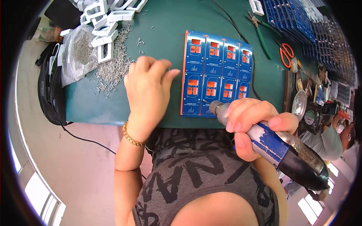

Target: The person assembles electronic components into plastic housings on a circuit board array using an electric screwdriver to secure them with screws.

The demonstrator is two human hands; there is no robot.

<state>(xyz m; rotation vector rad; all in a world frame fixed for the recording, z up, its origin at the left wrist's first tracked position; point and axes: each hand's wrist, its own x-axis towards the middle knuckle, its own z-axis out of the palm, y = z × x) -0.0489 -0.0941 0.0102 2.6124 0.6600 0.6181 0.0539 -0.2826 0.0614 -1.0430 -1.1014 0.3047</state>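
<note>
My right hand (256,122) is wrapped round a blue, silver and black electric screwdriver (269,145). Its bit points to the upper left, over the lower edge of a panel of blue circuit boards (203,69). Orange parts show through the board's cutouts and along its left edge. Left of the panel, my left hand (149,88) is raised above the table with its fingers curled and the thumb near the forefinger. Anything small between those fingertips is too blurred to make out. A heap of small metal screws (115,60) spreads beside that hand.
White plastic frames (107,30) are piled behind the screws, next to a clear bag (77,54) of more screws. Green-handled pliers (262,41), orange-handled scissors (286,54) and stacked blue boards (290,19) lie right. A black cable (237,28) runs behind the panel. Another person (328,141) sits far right.
</note>
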